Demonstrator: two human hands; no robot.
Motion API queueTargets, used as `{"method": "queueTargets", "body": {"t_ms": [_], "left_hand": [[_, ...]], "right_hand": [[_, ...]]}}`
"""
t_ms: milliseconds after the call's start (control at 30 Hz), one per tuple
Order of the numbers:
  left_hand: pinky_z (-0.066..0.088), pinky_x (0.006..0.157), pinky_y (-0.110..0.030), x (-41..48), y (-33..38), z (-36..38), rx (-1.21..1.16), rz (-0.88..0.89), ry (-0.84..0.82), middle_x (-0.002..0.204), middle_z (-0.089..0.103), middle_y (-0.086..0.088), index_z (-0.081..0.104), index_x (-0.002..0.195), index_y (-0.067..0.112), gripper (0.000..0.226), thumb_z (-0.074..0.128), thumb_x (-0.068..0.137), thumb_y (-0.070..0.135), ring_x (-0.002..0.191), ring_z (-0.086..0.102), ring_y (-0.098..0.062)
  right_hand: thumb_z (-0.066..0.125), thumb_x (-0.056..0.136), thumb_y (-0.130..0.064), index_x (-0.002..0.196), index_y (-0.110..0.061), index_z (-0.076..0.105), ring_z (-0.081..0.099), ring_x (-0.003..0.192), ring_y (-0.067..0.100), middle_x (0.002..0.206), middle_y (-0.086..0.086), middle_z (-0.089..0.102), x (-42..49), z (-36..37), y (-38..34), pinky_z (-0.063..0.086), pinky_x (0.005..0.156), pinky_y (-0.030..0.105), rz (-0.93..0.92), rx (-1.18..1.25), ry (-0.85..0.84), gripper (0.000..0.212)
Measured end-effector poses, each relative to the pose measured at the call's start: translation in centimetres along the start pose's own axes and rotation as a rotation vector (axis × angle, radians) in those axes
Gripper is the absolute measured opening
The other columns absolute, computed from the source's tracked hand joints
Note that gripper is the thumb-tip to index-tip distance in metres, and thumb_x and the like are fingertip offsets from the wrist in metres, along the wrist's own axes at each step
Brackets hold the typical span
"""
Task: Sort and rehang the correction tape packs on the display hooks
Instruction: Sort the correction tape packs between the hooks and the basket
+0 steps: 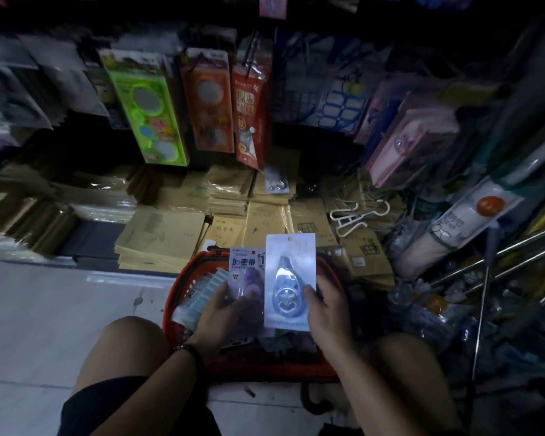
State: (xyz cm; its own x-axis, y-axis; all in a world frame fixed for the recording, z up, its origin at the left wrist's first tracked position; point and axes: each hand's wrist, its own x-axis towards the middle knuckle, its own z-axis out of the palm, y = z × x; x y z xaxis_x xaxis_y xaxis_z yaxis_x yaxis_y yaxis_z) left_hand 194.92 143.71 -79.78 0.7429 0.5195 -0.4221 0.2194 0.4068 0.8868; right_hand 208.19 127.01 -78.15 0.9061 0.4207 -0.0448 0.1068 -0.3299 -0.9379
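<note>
My right hand (326,306) pinches the lower right edge of a pale blue correction tape pack (288,278) and holds it upright, its hang hole at the top. My left hand (224,313) grips a purple pack (244,272) with printed characters, just left of the blue one and partly behind it. Both packs hover over a red shopping basket (183,281) on the floor between my knees. More packs (202,291) lie in the basket's left side. The basket's middle is hidden by my hands.
Hanging goods fill the rack ahead: a green pack (145,105), an orange pack (206,99) and a red pack (249,111). Stacks of brown exercise books (161,237) cover the low shelf. Metal rods (485,269) and loose goods crowd the right. Pale floor tiles (44,309) lie at left.
</note>
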Motion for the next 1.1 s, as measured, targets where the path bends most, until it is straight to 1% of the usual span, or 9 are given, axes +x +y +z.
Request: {"method": "queueTargets", "body": {"t_ms": [100,233,367,533,633,733,800,967,1100], "left_hand": [[0.063,0.084,-0.061,-1.3,0.9,0.1,-0.148,-0.015,-0.1,0.133,0.073,-0.02,0.066,0.132,0.025,0.047,0.083,0.092,0.041,0.116,0.073,-0.047],[0.058,0.094,-0.068,-3.0,4.0,1.1,-0.151,0.068,-0.203,0.139,0.07,-0.018,0.064,0.137,0.024,0.041,0.077,0.098,0.031,0.124,0.07,-0.046],[0.061,0.093,-0.065,-4.7,8.9,2.8,-0.068,0.212,-0.206,0.138,0.072,-0.013,0.06,0.14,0.028,0.042,0.073,0.1,0.026,0.122,0.072,-0.042],[0.062,0.093,-0.06,-5.0,15.7,6.0,-0.045,0.377,-0.159,0.135,0.074,-0.013,0.067,0.134,0.029,0.049,0.087,0.089,0.029,0.119,0.074,-0.039],[0.061,0.093,-0.061,-5.0,20.7,8.3,-0.051,0.421,-0.187,0.135,0.074,-0.012,0.065,0.136,0.029,0.06,0.091,0.082,0.034,0.119,0.074,-0.04],[0.062,0.087,-0.064,-5.0,26.0,10.5,-0.067,0.432,-0.25,0.133,0.075,-0.01,0.064,0.134,0.033,0.067,0.095,0.075,0.042,0.115,0.076,-0.04],[0.062,0.087,-0.065,-4.8,29.4,12.1,-0.055,0.472,-0.291,0.134,0.075,-0.01,0.064,0.133,0.034,0.065,0.094,0.076,0.042,0.116,0.075,-0.04],[0.061,0.092,-0.06,-4.0,36.9,17.0,-0.056,0.599,-0.404,0.135,0.073,-0.017,0.062,0.136,0.024,0.046,0.08,0.095,0.017,0.12,0.072,-0.044],[0.066,0.084,-0.052,-4.3,42.1,21.0,-0.049,0.653,-0.417,0.125,0.078,-0.015,0.067,0.127,0.022,0.04,0.082,0.09,0.02,0.112,0.077,-0.039]], "right_hand": [[0.053,0.093,-0.038,0.099,-0.056,0.068,0.069,0.091,-0.007,0.1,-0.029,0.074,-1.2,-0.6,-2.3,0.051,0.074,0.015,-0.075,-0.071,-0.064,0.024],[0.056,0.1,-0.036,0.109,-0.044,0.073,0.073,0.091,-0.002,0.102,-0.023,0.077,-1.5,-1.8,-5.3,0.061,0.078,0.034,-0.096,-0.035,-0.133,0.021],[0.064,0.101,-0.035,0.111,-0.04,0.065,0.072,0.089,-0.001,0.098,-0.019,0.075,-1.8,-3.7,-9.6,0.062,0.075,0.036,-0.156,-0.075,-0.012,0.012],[0.062,0.1,-0.04,0.127,-0.038,0.057,0.057,0.102,0.004,0.117,-0.016,0.052,-1.6,-7.6,-17.4,0.055,0.081,0.028,-0.595,-0.269,0.271,0.027],[0.062,0.091,-0.062,0.143,-0.036,0.05,0.05,0.114,0.0,0.127,-0.022,0.042,-1.0,-9.8,-22.2,0.045,0.091,0.016,-0.669,-0.386,0.144,0.06],[0.068,0.085,-0.066,0.161,-0.038,0.021,0.036,0.132,0.003,0.147,-0.023,0.023,0.4,-11.5,-25.3,0.041,0.106,0.02,-0.664,-0.545,0.064,0.094],[0.069,0.089,-0.06,0.165,-0.036,0.012,0.034,0.139,0.009,0.152,-0.02,0.018,1.5,-12.9,-27.5,0.041,0.111,0.026,-0.681,-0.567,0.126,0.098],[0.059,0.088,-0.065,0.165,-0.038,0.006,0.041,0.136,0.01,0.153,-0.019,0.021,4.4,-17.0,-32.8,0.051,0.102,0.027,-0.766,-0.566,0.291,0.097],[0.063,0.086,-0.062,0.166,-0.037,0.019,0.044,0.135,0.004,0.15,-0.027,0.024,6.5,-19.9,-36.6,0.05,0.103,0.024,-0.796,-0.513,0.403,0.095]]}}
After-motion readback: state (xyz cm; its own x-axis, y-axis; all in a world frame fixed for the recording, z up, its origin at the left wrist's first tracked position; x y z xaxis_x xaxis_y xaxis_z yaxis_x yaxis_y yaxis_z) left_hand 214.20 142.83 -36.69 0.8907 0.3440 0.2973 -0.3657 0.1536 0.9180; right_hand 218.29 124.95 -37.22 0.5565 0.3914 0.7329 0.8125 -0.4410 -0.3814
